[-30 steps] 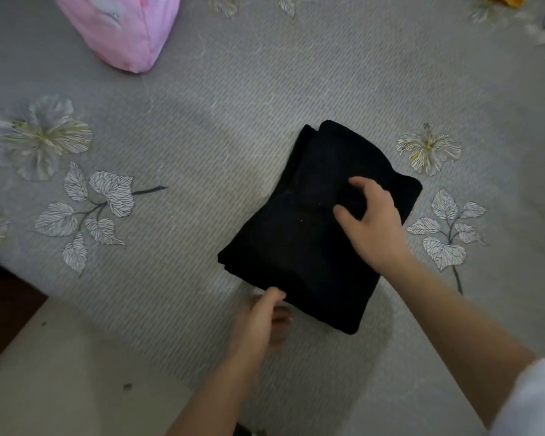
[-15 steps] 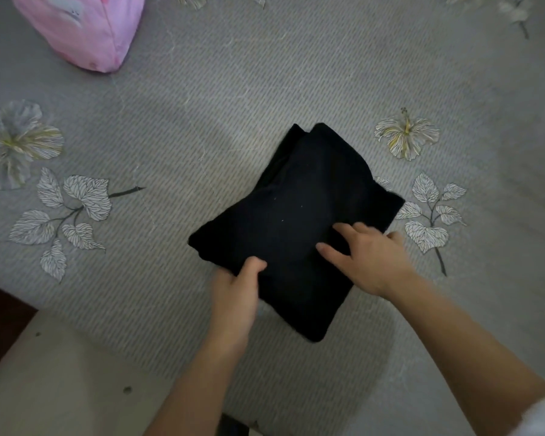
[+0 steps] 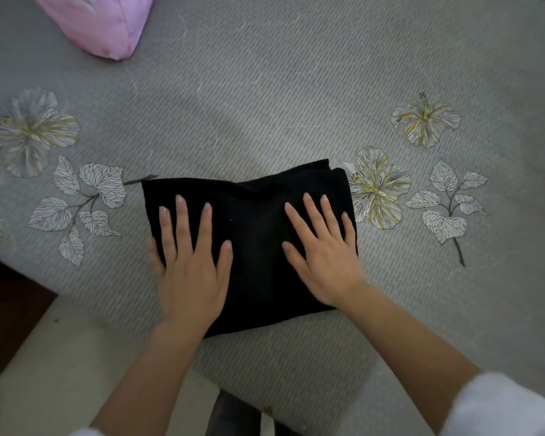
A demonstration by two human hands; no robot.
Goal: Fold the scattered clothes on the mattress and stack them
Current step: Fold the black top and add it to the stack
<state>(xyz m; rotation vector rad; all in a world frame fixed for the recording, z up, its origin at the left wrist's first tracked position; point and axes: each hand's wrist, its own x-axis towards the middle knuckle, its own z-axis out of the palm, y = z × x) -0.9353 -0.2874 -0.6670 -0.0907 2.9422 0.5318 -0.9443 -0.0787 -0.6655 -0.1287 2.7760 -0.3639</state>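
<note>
A black garment [image 3: 255,228], folded into a thick rectangle, lies on the grey flowered mattress [image 3: 296,89] near its front edge. Both my hands rest flat on top of it with fingers spread. My left hand [image 3: 191,262] covers the garment's left half, its thumb side hanging over the left edge. My right hand [image 3: 323,247] lies on the right half, close to the right edge. Neither hand grips the cloth.
A pink cloth item [image 3: 101,23] sits at the far left of the mattress. The mattress edge runs diagonally at the lower left, with pale floor [image 3: 60,372] and a dark object [image 3: 7,309] below it.
The garment has been turned from a diagonal lie to square with the mattress edge. Both hands moved from its near edge onto its top and now lie flat.
</note>
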